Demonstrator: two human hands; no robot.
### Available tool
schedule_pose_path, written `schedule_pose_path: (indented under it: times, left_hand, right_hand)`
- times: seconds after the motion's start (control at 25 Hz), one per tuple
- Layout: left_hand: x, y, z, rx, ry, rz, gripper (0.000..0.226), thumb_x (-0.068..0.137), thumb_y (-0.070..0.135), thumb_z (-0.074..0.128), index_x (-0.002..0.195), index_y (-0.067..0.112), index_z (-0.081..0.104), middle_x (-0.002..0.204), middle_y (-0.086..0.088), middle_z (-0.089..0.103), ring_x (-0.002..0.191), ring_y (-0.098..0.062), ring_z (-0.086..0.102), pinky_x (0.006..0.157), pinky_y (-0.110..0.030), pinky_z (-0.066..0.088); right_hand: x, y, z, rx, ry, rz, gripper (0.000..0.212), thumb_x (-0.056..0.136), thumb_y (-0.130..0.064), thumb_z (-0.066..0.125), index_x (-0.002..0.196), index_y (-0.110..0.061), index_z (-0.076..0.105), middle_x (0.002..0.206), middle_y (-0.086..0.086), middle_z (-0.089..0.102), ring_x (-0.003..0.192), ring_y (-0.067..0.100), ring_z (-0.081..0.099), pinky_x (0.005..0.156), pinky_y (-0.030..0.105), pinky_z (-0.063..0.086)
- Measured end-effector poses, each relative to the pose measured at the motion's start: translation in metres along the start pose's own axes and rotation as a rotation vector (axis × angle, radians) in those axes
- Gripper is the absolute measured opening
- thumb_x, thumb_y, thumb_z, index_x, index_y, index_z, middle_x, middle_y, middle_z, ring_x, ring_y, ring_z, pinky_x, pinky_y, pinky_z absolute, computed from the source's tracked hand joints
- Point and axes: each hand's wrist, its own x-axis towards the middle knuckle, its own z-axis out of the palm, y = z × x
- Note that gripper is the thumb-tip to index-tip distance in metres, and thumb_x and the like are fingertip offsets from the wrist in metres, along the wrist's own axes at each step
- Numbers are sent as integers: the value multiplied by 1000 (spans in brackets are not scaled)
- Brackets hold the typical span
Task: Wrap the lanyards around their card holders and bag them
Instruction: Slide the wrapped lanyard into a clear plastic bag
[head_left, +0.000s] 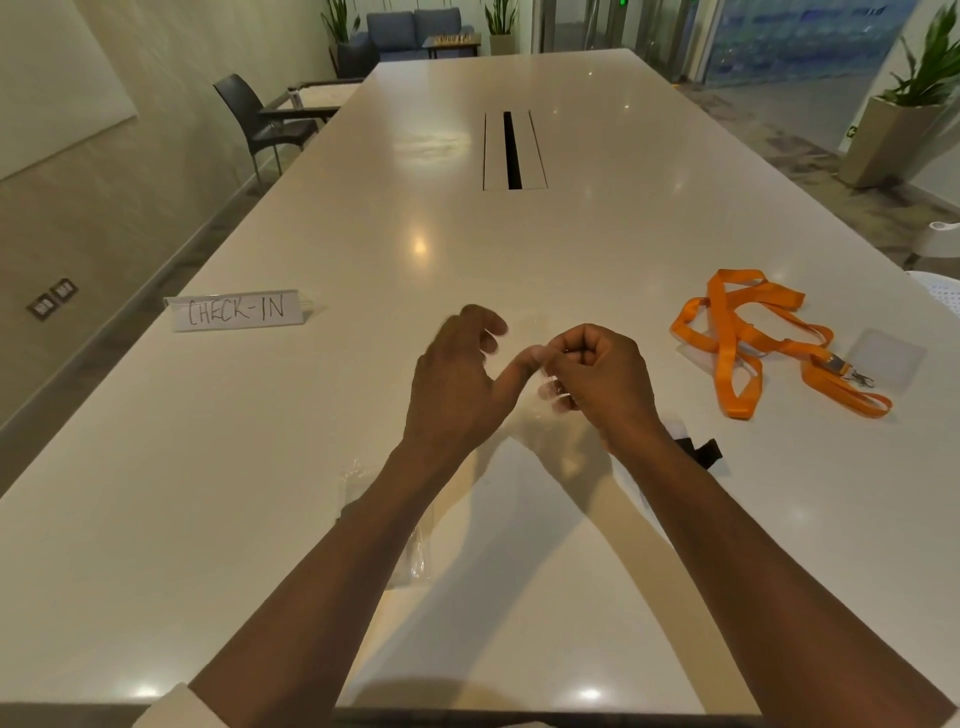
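Observation:
My right hand (597, 374) is closed on a small clear plastic bag (527, 332), pinching it above the white table (260, 467). My left hand (457, 379) is beside it, fingers spread and blurred, with only the thumb tip touching the plastic at the pinch. To the right lie tangled orange lanyards (748, 338) with a metal clip, resting on and next to clear card holders (888, 358). More clear bags (363, 483) lie flat under my left forearm. A black item (701, 449) shows just behind my right wrist, mostly hidden.
A folded "CHECK-IN" sign (236, 310) stands at the left of the table. A cable slot (511, 150) runs down the table's middle farther away. A black chair (254, 119) stands off the left edge, and a planter (898, 130) at the far right.

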Motion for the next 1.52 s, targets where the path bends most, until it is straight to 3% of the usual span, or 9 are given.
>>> schedule_pose_path:
  times: [0.24,0.52,0.68,0.76,0.84,0.92,1.08,1.32,1.52]
  left_hand:
    - [8,2,13,-20,-140,-229,29,84,59,61,81,30,64,74,12,71,69,-5,67,71,-35,57]
    - [12,5,2,190,-146,-138,15,81,36,60,69,27,62,62,12,62,64,-9,61,60,-26,46]
    - [9,7,-4,129,-175,-61,17,80,52,62,78,34,60,76,18,64,78,-8,63,63,-26,44]
    - [8,2,-5,49,-307,-17,55,70,71,64,114,38,59,115,18,62,110,-9,58,87,-33,48]
    - [5,-5,-3,149,-447,19,105,59,78,70,147,35,32,152,8,37,139,-17,35,109,-44,34]
    - [1,-10,3,264,-482,55,130,53,78,74,155,30,9,163,5,14,149,-19,14,117,-49,21]
    - [-9,-13,22,356,-436,138,138,52,82,71,155,29,-4,165,4,1,152,-20,-4,120,-57,4]
    - [-12,-5,40,291,-142,288,107,62,72,66,148,23,26,135,0,46,133,-23,38,112,-56,27]
    - [-10,-6,48,259,-39,365,86,64,69,70,130,20,45,112,1,55,109,-22,52,98,-49,39]
  right_hand:
    - [-10,2,7,-135,-7,-58,16,92,-29,65,86,-14,66,75,-4,74,56,11,70,52,26,57]
    - [-10,15,-3,-283,86,-27,16,86,-31,66,77,-18,65,70,-6,72,55,10,68,58,28,56]
    - [-10,9,-11,-263,92,-5,13,86,-29,66,79,-18,64,69,-7,72,51,7,67,50,19,49]
    - [-11,5,-15,-227,88,-13,12,86,-26,67,80,-16,65,67,-9,70,49,4,65,45,14,45]
    - [-12,4,-19,-194,82,-11,12,87,-26,68,82,-15,65,67,-10,70,50,3,64,44,14,45]
    - [-12,3,-21,-190,67,-3,13,88,-28,67,85,-15,66,70,-10,71,52,5,65,46,17,48]
    - [-13,3,-21,-214,40,-6,16,89,-32,67,89,-16,66,78,-8,70,60,10,68,50,18,52]
    - [-14,8,-26,-230,29,21,15,88,-31,66,89,-16,67,89,0,73,75,19,70,62,28,60]
    - [-18,4,-40,-177,1,7,24,92,-41,60,90,-18,66,81,-8,73,65,13,71,57,24,56]
